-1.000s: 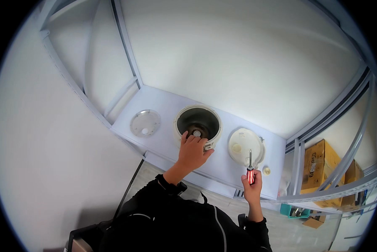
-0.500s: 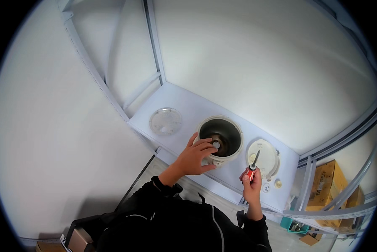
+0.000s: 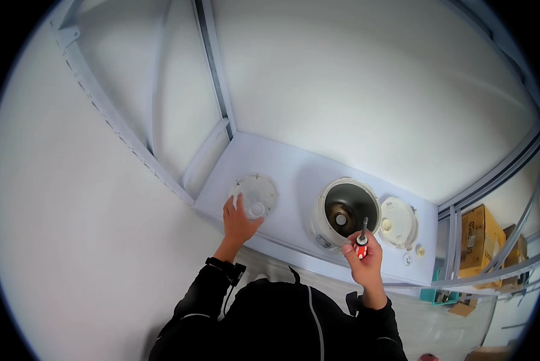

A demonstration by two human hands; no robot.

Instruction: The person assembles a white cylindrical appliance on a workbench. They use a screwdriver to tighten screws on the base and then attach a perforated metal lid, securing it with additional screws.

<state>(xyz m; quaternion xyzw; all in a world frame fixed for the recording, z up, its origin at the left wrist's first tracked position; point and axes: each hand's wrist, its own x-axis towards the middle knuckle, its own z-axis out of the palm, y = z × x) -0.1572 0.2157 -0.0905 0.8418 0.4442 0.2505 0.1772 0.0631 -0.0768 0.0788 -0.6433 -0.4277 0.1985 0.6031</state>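
My right hand (image 3: 366, 260) is closed round a screwdriver (image 3: 361, 248) with a red and white handle, its shaft pointing up. The screwdriver shows in front of the near right rim of a rice cooker body (image 3: 321, 224), a white round housing with a dark inside and a pale round piece at its bottom. My left hand (image 3: 240, 221) reaches over the near left edge of a pale, partly see-through round disc (image 3: 262, 189), thumb and fingers spread. Whether the fingertips touch the disc I cannot tell. Small tabs line its rim.
A white round lid (image 3: 404, 215) lies right of the cooker, with a small cream cap (image 3: 419, 249) and a small clear round piece (image 3: 407, 259) near it. Everything stands on a white table (image 3: 294, 162) inside a metal frame. Cardboard boxes (image 3: 477, 237) and a teal basket (image 3: 429, 295) sit beyond the right end.
My left hand has left the cooker's opening and moved left to the round disc. My right hand still grips the screwdriver, now beside the cooker rim. The view has turned left.
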